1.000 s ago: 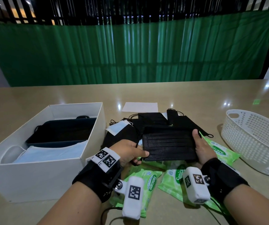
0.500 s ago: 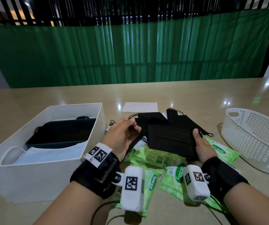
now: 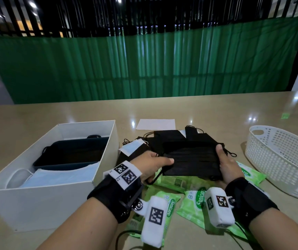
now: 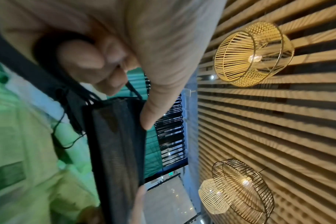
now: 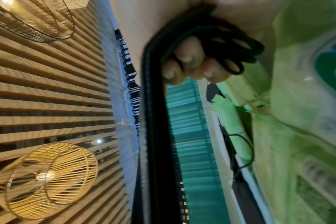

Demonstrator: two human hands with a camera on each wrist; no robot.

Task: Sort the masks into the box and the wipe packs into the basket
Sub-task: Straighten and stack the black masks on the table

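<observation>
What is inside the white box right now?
In the white box lie a dark stack of masks toward the back and light blue masks in front. Anything beneath them is covered, and the near wall hides the floor.

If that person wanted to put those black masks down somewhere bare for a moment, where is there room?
Bare table lies beyond the white paper, and between the mask pile and the white basket. It is crowded under both hands, where green wipe packs overlap. The box already holds masks.
</observation>
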